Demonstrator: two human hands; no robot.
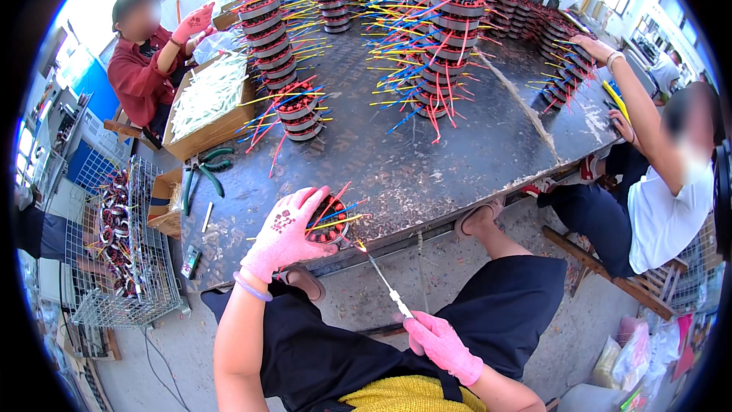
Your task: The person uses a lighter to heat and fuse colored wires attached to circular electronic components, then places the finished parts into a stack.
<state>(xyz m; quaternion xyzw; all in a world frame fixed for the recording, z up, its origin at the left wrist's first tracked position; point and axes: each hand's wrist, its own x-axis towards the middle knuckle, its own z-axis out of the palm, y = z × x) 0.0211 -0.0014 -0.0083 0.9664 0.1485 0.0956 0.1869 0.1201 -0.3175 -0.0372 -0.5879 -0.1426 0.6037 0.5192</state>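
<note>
My left hand [286, 230], in a pink glove, is closed round the near-left side of a motor stator [341, 229] at the table's front edge. Red, blue and yellow wires stick out of the stator toward the right. My right hand [442, 345], also gloved in pink, grips the white handle of a slim metal-shafted tool [391, 292]. The shaft slants up and left. Its tip meets or nearly meets the wires at the stator's lower right, where a small orange-yellow spot shows; whether they touch is unclear.
Stacked wired stators [450, 46] stand on the dark table [366, 160]. Left are green-handled pliers [204, 175], a carton of white sleeves [213, 99] and a wire basket [126, 259]. One co-worker [145, 61] sits far left; another [656, 152], at right, touches a stator stack.
</note>
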